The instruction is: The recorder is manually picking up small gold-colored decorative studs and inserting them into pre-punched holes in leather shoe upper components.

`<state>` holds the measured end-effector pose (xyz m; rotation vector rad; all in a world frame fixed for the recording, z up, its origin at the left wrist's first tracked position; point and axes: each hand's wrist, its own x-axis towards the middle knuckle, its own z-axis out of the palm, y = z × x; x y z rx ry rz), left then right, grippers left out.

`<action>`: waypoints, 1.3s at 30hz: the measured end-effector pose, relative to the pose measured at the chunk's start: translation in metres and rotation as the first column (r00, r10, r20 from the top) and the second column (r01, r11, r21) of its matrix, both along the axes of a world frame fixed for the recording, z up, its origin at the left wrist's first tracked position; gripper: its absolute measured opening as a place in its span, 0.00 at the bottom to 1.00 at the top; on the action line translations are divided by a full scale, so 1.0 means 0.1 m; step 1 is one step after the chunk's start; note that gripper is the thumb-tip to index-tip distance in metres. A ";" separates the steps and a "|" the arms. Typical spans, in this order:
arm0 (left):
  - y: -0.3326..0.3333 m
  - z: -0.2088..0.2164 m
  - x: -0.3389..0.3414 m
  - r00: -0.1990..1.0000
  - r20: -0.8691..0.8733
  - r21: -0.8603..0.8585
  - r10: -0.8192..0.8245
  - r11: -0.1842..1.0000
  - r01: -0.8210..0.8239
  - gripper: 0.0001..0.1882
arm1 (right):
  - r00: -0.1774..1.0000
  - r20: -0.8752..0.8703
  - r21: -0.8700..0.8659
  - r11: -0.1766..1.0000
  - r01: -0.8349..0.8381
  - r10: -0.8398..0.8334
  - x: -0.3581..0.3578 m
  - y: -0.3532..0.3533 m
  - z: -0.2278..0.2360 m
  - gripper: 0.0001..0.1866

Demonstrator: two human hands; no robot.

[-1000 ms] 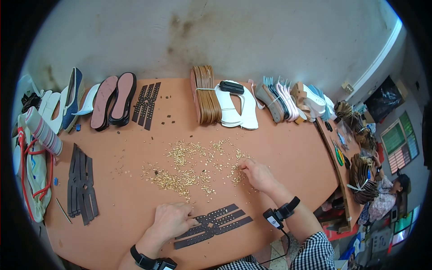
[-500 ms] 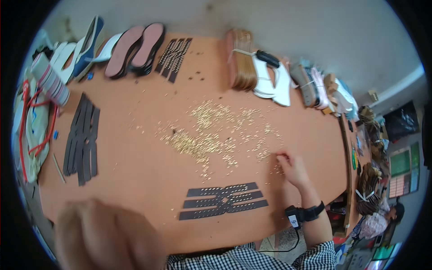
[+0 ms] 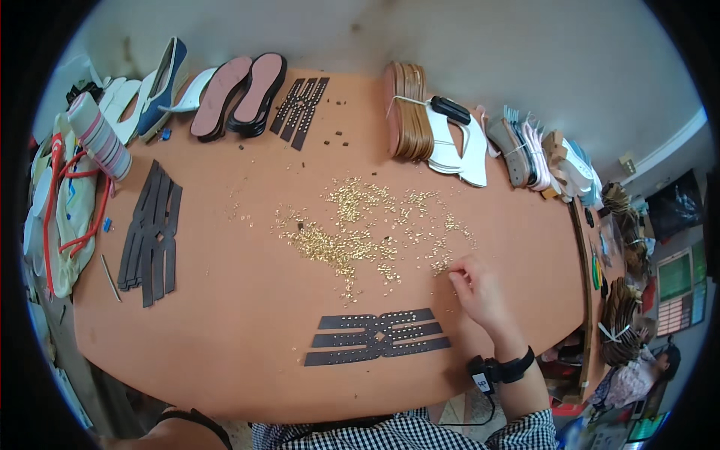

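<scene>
My right hand (image 3: 480, 294) is over the right part of the table, at the edge of a loose scatter of small gold metal studs (image 3: 322, 244). Its thumb and fingertips are pinched together; anything between them is too small to make out. In front of me lies a dark strap piece (image 3: 380, 337), cut into strips around a diamond-shaped opening and dotted with rows of studs. At the lower left edge only my left wrist and forearm with a black band (image 3: 201, 422) show; the fingers are out of view.
Plain dark strap pieces (image 3: 154, 236) lie at left beside a thin rod (image 3: 110, 277). Another studded piece (image 3: 300, 112), pink-topped soles (image 3: 259, 90) and a blue shoe (image 3: 165, 84) are at the back. Bundled brown soles (image 3: 409, 112) and white cutouts (image 3: 471, 154) stand farther right. A person sits beyond.
My left hand, large and blurred at the lower left before, has dropped out below the edge. My right hand has shifted slightly left, its fingers curled in more.
</scene>
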<state>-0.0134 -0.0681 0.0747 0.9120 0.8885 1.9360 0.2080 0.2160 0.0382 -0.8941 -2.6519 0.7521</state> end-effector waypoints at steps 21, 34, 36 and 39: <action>0.08 0.32 0.46 0.958 -0.260 -0.107 0.121 0.982 -0.153 0.07 | 0.999 -0.012 0.125 0.992 0.036 -0.035 -0.20 0.32 -0.32 0.07; -0.29 1.16 0.76 0.989 -0.075 0.314 0.127 0.944 -0.098 0.08 | 0.995 0.095 0.182 0.983 0.014 -0.032 -0.33 0.47 -0.35 0.06; -0.32 1.20 0.74 0.990 -0.044 0.337 0.138 0.934 -0.115 0.08 | 0.997 0.075 0.159 0.987 0.020 -0.033 -0.30 0.53 -0.38 0.05; -0.38 1.21 0.67 0.979 0.027 0.313 0.204 0.928 -0.202 0.08 | 0.999 0.034 0.098 0.995 0.029 -0.033 -0.32 0.55 -0.38 0.05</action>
